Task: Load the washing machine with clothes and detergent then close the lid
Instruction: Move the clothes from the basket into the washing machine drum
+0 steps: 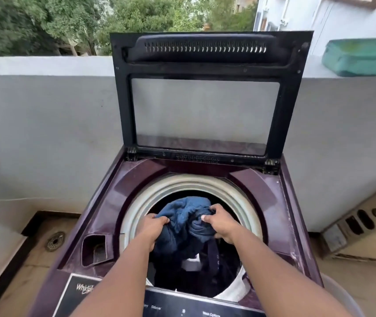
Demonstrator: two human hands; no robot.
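Observation:
A dark purple top-loading washing machine [104, 209] stands in front of me with its black-framed glass lid [205, 110] raised upright at the back. A bundle of blue cloth [184, 216] hangs in the mouth of the drum [235, 191], above darker clothes lying deeper inside. My left hand [151, 229] grips the bundle's left side and my right hand [220, 221] grips its right side, both just inside the drum ring. The detergent compartment [95, 250] is an open recess at the machine's front left. No detergent container is in view.
A grey parapet wall [45, 124] runs behind the machine, with a green tub [363, 57] on its ledge at the right. A floor drain [55, 241] lies to the left. A beige appliance [365, 227] lies on the floor to the right.

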